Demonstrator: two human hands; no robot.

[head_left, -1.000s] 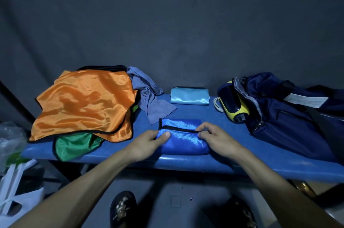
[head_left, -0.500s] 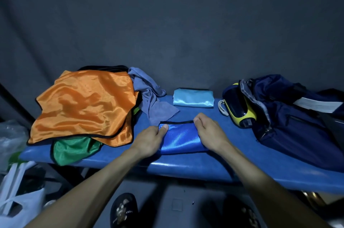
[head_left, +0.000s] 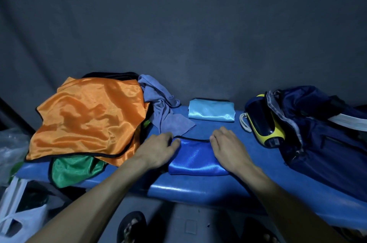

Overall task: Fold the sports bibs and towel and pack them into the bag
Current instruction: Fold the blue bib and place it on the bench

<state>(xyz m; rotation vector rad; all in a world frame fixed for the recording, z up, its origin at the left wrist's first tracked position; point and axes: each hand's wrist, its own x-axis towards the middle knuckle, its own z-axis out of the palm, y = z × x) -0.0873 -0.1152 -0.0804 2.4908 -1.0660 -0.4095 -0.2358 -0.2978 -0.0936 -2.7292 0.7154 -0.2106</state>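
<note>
On the blue table, your left hand and right hand press flat, fingers nearly straight, on the folded blue bib; orange bib left, bag right.

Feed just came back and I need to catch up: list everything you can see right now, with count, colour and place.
royal blue bib: 1, folded, on the bench front, between both hands
light blue bib: 1, folded, at the bench back, centre
orange bib: 1, unfolded, on top of the pile on the left
green bib: 1, crumpled under the orange one, hanging over the front edge
towel: 1, grey-blue, unfolded, right of the pile
bag: 1, navy, open, at the right end of the bench
yellow and black item: 1, at the bag's mouth
bench: 1, blue
plastic bags: white, on the floor at left
left hand: flat on the royal blue bib's left edge
right hand: flat on its right edge
</note>
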